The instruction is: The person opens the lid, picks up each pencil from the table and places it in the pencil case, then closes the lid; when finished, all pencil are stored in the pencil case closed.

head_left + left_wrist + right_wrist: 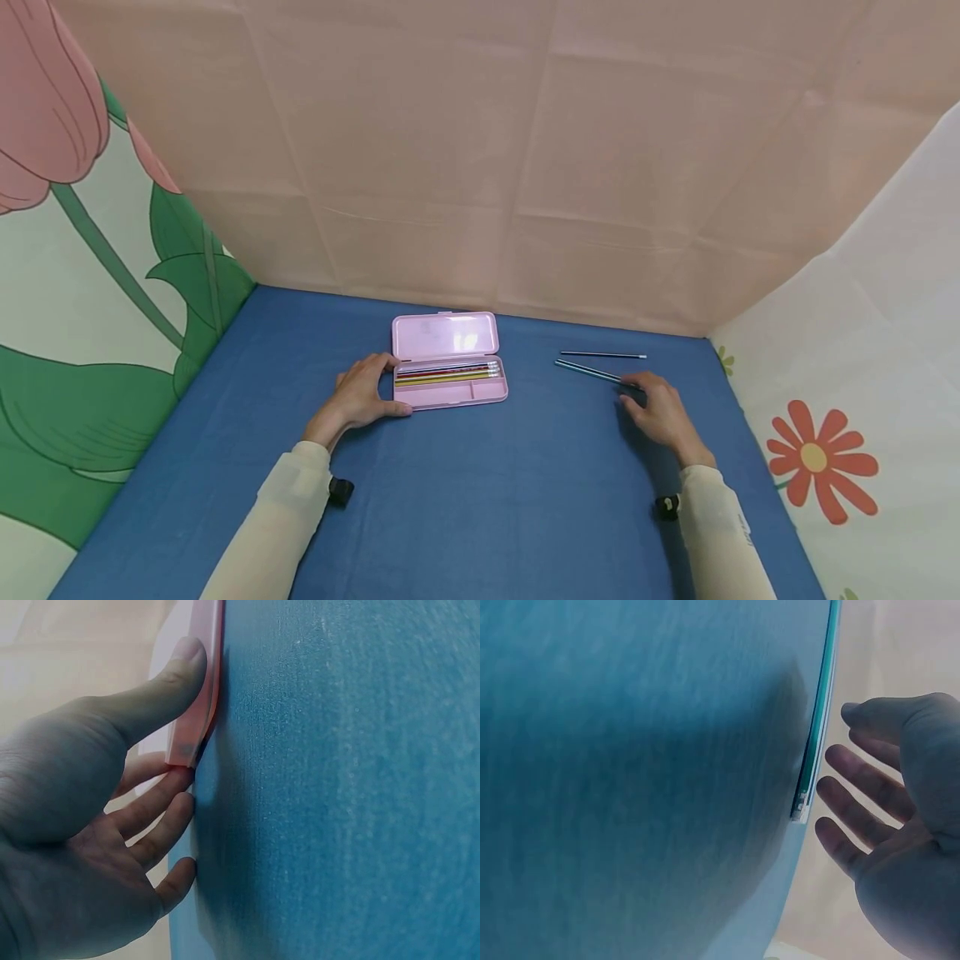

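A pink pencil case (450,398) lies with its lid (445,334) folded back, and several striped pencils (442,375) are in its long compartment. My left hand (362,393) holds the case at its left end, thumb on the near side and fingers toward the far side. The left wrist view shows the thumb against the case wall (201,712). To the right, my right hand (658,410) hovers over the eraser end of teal pencils (588,369) lying side by side. Its fingers are loosely spread and apart from the pencils in the right wrist view.
A single dark pencil (603,355) lies just behind the teal ones. The blue tabletop (480,500) meets a beige backdrop (480,167) at the back, a leaf-patterned panel (90,400) on the left and a white flowered panel (885,350) on the right.
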### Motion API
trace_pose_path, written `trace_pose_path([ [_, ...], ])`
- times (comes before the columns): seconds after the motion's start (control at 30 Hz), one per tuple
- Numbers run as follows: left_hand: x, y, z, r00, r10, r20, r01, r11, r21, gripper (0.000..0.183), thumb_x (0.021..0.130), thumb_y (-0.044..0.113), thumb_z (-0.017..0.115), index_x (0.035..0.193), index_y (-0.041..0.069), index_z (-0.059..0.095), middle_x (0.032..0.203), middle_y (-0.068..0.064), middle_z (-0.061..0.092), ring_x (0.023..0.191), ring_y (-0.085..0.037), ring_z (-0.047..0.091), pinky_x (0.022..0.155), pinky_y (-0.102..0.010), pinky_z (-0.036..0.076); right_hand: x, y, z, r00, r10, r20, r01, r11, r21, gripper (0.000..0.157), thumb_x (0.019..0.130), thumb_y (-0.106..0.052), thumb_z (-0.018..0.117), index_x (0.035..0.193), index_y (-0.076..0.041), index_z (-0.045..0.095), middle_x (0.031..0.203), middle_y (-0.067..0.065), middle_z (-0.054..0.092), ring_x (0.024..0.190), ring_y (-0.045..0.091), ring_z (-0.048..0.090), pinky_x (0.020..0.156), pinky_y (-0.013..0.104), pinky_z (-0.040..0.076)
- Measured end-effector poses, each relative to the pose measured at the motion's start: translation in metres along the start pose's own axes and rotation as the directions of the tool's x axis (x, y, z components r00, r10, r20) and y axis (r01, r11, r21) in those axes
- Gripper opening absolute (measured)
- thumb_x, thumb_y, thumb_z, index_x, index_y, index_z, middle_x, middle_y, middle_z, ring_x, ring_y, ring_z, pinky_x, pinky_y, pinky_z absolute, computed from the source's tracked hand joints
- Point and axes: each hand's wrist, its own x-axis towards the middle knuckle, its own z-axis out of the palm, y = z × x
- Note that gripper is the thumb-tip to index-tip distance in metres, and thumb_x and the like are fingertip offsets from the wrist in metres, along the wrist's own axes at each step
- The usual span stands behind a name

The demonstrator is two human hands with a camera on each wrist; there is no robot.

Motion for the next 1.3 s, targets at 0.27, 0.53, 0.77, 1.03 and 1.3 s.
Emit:
trace_pose_path([
  [0.27, -0.0002, 0.0002, -0.0004, 1.0, 0.0, -0.003, 0.0, 1.0, 0.003, 0.082, 0.089, 0.036, 0.1, 0.153, 0.006, 0.059, 0.165, -0.026, 0.056, 0.157, -0.051, 0.046, 0.127, -0.076, 0.028, 0.0022, 0.0089, 0.0004, 1.0, 0.01, -0.001, -0.01, 1.0, 0.001, 0.032, 0.105, -0.006, 0.076, 0.135, 0.006, 0.074, 0.14, 0.032, 0.072, 0.136, 0.057, 0.063, 0.116, 0.075, 0.048],
  [0.53, 0.0001, -0.001, 0.0002, 1.0, 0.005, -0.006, -0.005, 1.0, 0.005, 0.081, 0.089, 0.035, 0.099, 0.153, 0.006, 0.059, 0.165, -0.025, 0.057, 0.157, -0.051, 0.046, 0.127, -0.076, 0.028, 0.0045, 0.0088, 0.0013, 0.999, 0.034, 0.017, -0.034, 0.999, -0.018, 0.032, 0.105, -0.005, 0.075, 0.135, 0.006, 0.074, 0.141, 0.032, 0.072, 0.137, 0.056, 0.063, 0.116, 0.075, 0.048],
  [0.77, 0.0003, -0.0013, 0.0006, 1.0, 0.006, -0.009, -0.006, 1.0, 0.005, 0.082, 0.088, 0.036, 0.1, 0.152, 0.006, 0.059, 0.164, -0.025, 0.058, 0.157, -0.051, 0.046, 0.127, -0.076, 0.028, 0.0066, 0.0061, 0.0021, 0.999, 0.033, 0.026, -0.032, 0.998, -0.044, 0.029, 0.105, -0.005, 0.076, 0.132, 0.006, 0.076, 0.129, 0.029, 0.075, 0.12, 0.048, 0.069, 0.104, 0.069, 0.055],
  [1.03, -0.0004, -0.0006, 0.0008, 1.0, 0.004, -0.009, -0.004, 1.0, 0.001, 0.081, 0.089, 0.035, 0.099, 0.152, 0.006, 0.059, 0.164, -0.026, 0.057, 0.157, -0.051, 0.046, 0.128, -0.076, 0.027, 0.0089, 0.0079, 0.0039, 0.999, 0.004, 0.034, -0.002, 0.998, -0.068, 0.02, 0.104, -0.003, 0.077, 0.121, 0.006, 0.08, 0.112, 0.024, 0.075, 0.103, 0.04, 0.071, 0.092, 0.063, 0.058],
  [1.3, -0.0007, -0.0003, 0.0005, 1.0, 0.005, -0.007, -0.005, 1.0, -0.001, 0.082, 0.089, 0.035, 0.1, 0.153, 0.006, 0.059, 0.165, -0.026, 0.057, 0.156, -0.051, 0.046, 0.127, -0.076, 0.028, 0.0086, 0.0086, 0.0058, 1.0, -0.016, 0.021, 0.017, 0.997, -0.07, 0.007, 0.103, -0.002, 0.078, 0.107, 0.0, 0.084, 0.103, 0.017, 0.074, 0.092, 0.031, 0.067, 0.083, 0.052, 0.056],
])
